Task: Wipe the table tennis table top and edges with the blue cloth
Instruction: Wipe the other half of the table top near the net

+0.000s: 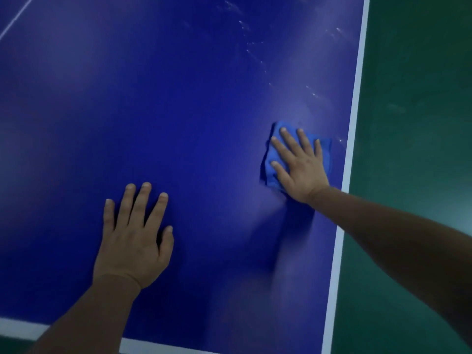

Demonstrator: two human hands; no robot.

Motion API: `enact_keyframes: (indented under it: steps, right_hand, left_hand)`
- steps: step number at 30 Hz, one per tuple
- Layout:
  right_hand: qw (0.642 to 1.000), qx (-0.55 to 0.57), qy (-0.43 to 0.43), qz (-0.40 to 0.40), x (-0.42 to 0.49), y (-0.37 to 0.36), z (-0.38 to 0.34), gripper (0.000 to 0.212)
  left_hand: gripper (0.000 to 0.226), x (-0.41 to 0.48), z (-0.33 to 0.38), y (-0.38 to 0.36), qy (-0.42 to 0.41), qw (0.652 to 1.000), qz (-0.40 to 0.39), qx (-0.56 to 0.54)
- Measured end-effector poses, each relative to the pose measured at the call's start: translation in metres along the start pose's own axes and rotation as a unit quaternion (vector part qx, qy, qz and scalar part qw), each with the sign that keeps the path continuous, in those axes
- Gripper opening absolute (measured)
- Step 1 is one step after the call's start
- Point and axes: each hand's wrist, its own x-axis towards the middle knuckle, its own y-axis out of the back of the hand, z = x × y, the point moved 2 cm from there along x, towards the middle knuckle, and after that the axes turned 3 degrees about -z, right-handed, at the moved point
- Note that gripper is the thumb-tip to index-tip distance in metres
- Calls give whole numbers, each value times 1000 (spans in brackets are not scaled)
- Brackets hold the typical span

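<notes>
Your right grip (300,166) is released: the fingers are straight and spread, and the palm presses flat on the blue cloth (325,146). The cloth lies under it on the bench (178,98), near the white side line (353,129) along the right edge but apart from it. Your left grip (132,238) is released too and holds nothing. Its fingers are spread flat on the bare blue surface, well apart from the cloth and nearer to you. Pale streaks (314,94) mark the surface beyond the cloth, trailing toward the far right. Green floor (413,149) lies past the right edge. A white end line (20,325) borders the near edge.
</notes>
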Motion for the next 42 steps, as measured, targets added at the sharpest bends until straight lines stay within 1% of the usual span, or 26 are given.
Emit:
enact_keyframes:
  steps: [4,6,7,8,9,12,14,15,16,19,22,25,26,27,28,30,31,32,33,34,35,37,38,40,41,42]
  right_hand:
    - [997,16,-78,4,11,-1,9,67]
    - [993,34,-111,16,-12,-10,-4,66]
    - [993,35,-108,27,-33,-16,-14,65]
    - [995,33,-85,40,-61,-23,-26,63]
    - [997,34,-44,51,-94,-32,-38,61]
    - [991,27,126,44,-186,-60,-55,59]
    - [974,19,223,26,-190,-64,-32,60]
    - [969,11,246,28,-177,-60,-16,59]
    - [967,2,253,33,-159,-55,0,59]
    - [978,-20,203,34,-88,-33,53,60]
    - [991,-18,132,17,-27,-12,97,66]
    - [998,-9,49,35,-18,-9,91,70]
    - [998,-16,50,40,-29,-13,80,69]
    - [995,-20,85,39,-47,-18,70,68]
    - [988,-22,148,35,-67,-24,62,65]
    - [954,-33,295,30,-97,-36,67,61]
    - [935,-45,350,23,-96,-36,78,60]
    - [921,-58,385,13,-83,-32,90,60]
    - [916,-69,394,9,-62,-26,102,61]
    - [923,-77,378,12,-37,-20,115,63]
    - [938,-80,338,8,-9,-11,127,66]
    - [969,-73,234,1,45,6,152,70]
    - [980,-58,188,6,64,13,160,69]
    - [995,-17,98,20,74,16,156,63]
    - [997,-15,70,32,64,12,144,63]
    - [996,-21,76,43,46,5,129,63]
  left_hand:
    - [67,-1,1,1,4,1000,4,7]
    - [67,-2,2,1,8,1000,6,19]
    - [67,-2,3,2,10,1000,4,26]
    - [67,-1,5,3,10,999,2,33]
    - [68,0,6,3,10,999,-2,43]
    - [67,-2,10,6,24,997,-1,70]
    - [63,-10,21,6,62,996,14,60]
    - [61,-15,30,5,85,995,22,43]
    - [60,-19,45,5,106,994,29,26]
    - [63,-25,110,1,152,987,39,-19]
    - [62,-14,179,-10,175,982,38,-61]
    - [64,10,231,-20,195,977,37,-80]
    - [65,18,244,-22,210,973,34,-85]
    - [66,26,254,-24,231,968,31,-90]
    - [69,32,261,-26,254,962,29,-97]
    - [73,40,269,-30,291,951,25,-103]
    - [74,42,270,-33,299,949,23,-94]
    - [74,42,271,-36,303,950,22,-79]
    - [73,42,270,-39,303,951,23,-65]
    - [72,42,270,-41,302,951,25,-58]
    - [72,41,270,-43,303,951,28,-56]
    - [72,41,269,-44,307,950,32,-50]
    - [72,42,270,-44,307,950,31,-48]
    - [72,42,271,-42,306,951,26,-47]
    - [72,42,270,-41,305,951,27,-48]
    - [72,42,270,-40,304,951,28,-47]
